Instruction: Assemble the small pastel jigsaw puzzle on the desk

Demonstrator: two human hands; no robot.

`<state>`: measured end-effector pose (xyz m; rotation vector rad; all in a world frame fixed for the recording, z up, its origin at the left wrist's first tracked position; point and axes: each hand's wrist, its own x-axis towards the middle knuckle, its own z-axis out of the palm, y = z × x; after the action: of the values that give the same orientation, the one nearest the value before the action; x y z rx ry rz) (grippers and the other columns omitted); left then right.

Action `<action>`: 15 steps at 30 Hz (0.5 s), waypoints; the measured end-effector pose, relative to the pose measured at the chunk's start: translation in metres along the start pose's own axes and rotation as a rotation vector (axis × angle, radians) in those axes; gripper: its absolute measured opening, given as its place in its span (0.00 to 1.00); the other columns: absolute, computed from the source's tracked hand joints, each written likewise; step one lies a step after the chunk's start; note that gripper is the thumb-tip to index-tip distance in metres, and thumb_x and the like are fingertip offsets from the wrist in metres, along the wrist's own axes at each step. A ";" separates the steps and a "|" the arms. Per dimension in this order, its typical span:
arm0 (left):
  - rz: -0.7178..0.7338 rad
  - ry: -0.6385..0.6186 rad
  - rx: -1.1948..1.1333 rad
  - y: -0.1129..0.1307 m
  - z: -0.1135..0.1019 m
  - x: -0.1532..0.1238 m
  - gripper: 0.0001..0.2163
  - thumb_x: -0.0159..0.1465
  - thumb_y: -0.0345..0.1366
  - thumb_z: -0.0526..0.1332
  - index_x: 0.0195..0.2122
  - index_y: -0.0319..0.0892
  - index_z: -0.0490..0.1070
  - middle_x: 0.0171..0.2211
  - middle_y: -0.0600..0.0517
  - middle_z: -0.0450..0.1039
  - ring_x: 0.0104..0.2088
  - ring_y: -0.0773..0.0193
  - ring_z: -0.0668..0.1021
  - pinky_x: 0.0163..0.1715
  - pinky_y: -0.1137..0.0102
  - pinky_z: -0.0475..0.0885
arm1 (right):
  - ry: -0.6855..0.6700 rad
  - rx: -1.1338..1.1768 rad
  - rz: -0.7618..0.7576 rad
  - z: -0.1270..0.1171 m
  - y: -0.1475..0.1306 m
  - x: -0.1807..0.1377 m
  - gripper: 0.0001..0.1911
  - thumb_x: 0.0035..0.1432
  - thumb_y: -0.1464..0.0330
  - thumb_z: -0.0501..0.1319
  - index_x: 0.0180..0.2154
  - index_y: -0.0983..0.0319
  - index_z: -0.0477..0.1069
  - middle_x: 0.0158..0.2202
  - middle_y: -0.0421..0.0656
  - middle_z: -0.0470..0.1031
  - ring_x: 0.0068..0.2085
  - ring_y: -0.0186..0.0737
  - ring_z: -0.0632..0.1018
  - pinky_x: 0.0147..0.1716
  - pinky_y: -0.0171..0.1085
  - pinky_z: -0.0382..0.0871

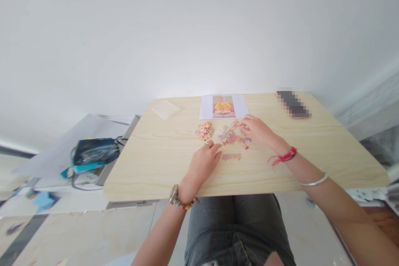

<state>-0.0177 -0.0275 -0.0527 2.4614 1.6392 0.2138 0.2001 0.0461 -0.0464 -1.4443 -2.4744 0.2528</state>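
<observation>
Small jigsaw puzzle pieces lie on the table in two groups: a heaped pile point(205, 130) on the left and a loose spread of pink and purple pieces point(230, 136) on the right. Nearer to me is a short strip of joined pieces point(230, 156). My left hand point(204, 160) rests on the tabletop between the pile and the strip, its fingers apart and loosely bent, with nothing seen in them. Over the right edge of the spread, my right hand point(254, 129) has its fingertips drawn together among the pieces; what they pinch is too small to make out.
A sheet with a printed yellow character picture point(223, 107) lies behind the pieces. On the light wooden table point(149, 149) are also a pale, flat packet point(166, 109) at back left and a phone point(293, 104) at back right. A dark bag point(96, 151) sits left of the table.
</observation>
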 end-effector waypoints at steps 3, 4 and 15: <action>-0.009 -0.002 -0.006 0.000 0.000 -0.001 0.12 0.62 0.35 0.49 0.46 0.44 0.65 0.39 0.49 0.67 0.36 0.64 0.74 0.36 0.72 0.69 | -0.050 -0.026 0.072 0.003 0.000 0.021 0.08 0.55 0.70 0.54 0.34 0.64 0.71 0.34 0.45 0.67 0.34 0.35 0.70 0.37 0.33 0.60; -0.012 -0.004 -0.007 0.000 0.000 -0.001 0.12 0.62 0.35 0.49 0.46 0.44 0.65 0.39 0.49 0.67 0.36 0.64 0.74 0.36 0.72 0.69 | -0.070 -0.039 0.091 0.004 -0.001 0.026 0.08 0.55 0.68 0.55 0.33 0.65 0.71 0.33 0.45 0.67 0.33 0.35 0.70 0.36 0.33 0.60; -0.034 0.004 -0.010 -0.005 -0.001 -0.002 0.12 0.62 0.35 0.49 0.45 0.44 0.65 0.38 0.49 0.67 0.36 0.65 0.74 0.36 0.72 0.69 | -0.111 -0.192 0.044 -0.002 -0.014 0.035 0.10 0.56 0.66 0.54 0.34 0.66 0.69 0.37 0.48 0.68 0.33 0.36 0.71 0.30 0.32 0.60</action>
<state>-0.0237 -0.0276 -0.0534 2.4253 1.6762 0.2217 0.1728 0.0699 -0.0361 -1.6023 -2.6185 0.1090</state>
